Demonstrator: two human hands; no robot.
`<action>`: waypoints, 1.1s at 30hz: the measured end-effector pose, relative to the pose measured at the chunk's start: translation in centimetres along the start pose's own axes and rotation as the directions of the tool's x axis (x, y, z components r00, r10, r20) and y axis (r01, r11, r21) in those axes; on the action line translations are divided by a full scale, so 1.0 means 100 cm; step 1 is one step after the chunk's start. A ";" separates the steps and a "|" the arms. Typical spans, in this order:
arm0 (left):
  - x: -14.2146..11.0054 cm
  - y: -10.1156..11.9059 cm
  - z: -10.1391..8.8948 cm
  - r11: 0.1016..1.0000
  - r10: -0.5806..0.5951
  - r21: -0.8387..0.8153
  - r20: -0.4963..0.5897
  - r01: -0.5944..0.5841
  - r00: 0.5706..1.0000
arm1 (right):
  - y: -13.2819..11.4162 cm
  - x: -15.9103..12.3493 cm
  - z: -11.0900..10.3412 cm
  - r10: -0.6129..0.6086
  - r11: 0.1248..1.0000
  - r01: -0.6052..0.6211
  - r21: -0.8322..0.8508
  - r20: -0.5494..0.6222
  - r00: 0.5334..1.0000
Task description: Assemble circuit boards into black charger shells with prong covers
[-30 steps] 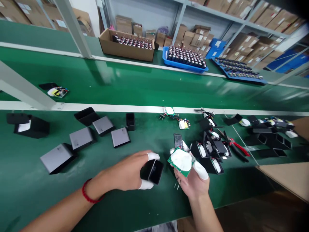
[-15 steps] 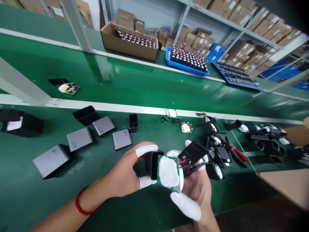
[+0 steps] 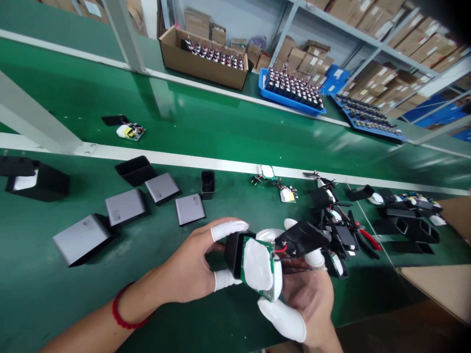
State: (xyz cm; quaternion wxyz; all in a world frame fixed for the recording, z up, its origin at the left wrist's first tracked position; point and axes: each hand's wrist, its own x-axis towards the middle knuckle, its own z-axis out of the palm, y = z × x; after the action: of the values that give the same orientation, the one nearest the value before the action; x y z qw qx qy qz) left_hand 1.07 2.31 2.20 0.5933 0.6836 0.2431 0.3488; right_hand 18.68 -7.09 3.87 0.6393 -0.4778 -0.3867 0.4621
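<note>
My left hand [image 3: 195, 267], with white finger cots on thumb and finger, grips a small black plastic case [image 3: 232, 250] whose open end faces right. My right hand [image 3: 305, 304], also in white cots, holds a green circuit board [image 3: 258, 264] with a white pad over its face. The board's left edge is at the mouth of the case; how far it sits inside, I cannot tell. A black end plate [image 3: 303, 239] hangs on red and black wires from the board, over the right fingers.
Grey-topped cases [image 3: 127, 208] lie on the green bench at left. At right are a pile of black parts [image 3: 336, 228] and red-handled pliers [image 3: 370, 239]. Behind, a carton [image 3: 206, 61] and a blue tray [image 3: 290, 93] hold many small parts. A metal post [image 3: 40, 117] rises at left.
My right hand has brought the circuit board left and turned it against the open end of the case. The black plate has swung to the board's right. The camera view has shifted slightly.
</note>
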 end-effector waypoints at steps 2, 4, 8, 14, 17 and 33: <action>0.000 0.000 0.000 1.000 -0.003 0.001 0.006 0.003 1.000 | 0.000 0.000 -0.001 0.013 0.999 -0.014 -0.042 -0.023 1.000; -0.001 0.000 0.000 1.000 -0.009 0.004 0.005 0.009 1.000 | 0.000 -0.001 -0.001 0.031 0.997 -0.034 -0.065 -0.048 0.998; -0.002 0.003 0.001 1.000 0.008 0.009 -0.007 -0.008 1.000 | 0.004 -0.001 0.000 0.058 0.994 -0.062 -0.088 -0.048 0.997; 0.000 0.005 0.000 1.000 0.008 0.019 0.004 -0.008 1.000 | 0.011 0.001 -0.002 0.043 0.994 -0.040 -0.099 0.023 0.999; 0.000 0.004 0.001 0.999 -0.006 0.032 0.006 0.006 1.000 | 0.008 -0.001 -0.002 0.036 0.994 -0.034 -0.104 0.013 0.999; -0.001 0.005 -0.001 0.996 -0.076 0.059 0.037 0.074 0.996 | 0.004 -0.004 0.003 0.133 0.990 -0.133 -0.050 -0.009 0.991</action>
State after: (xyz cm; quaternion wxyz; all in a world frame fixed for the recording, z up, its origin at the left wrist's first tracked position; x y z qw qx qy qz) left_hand 0.92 2.22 2.65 0.5906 0.6975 0.2669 0.3058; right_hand 18.19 -7.30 3.60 0.5961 -0.5198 -0.3635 0.4923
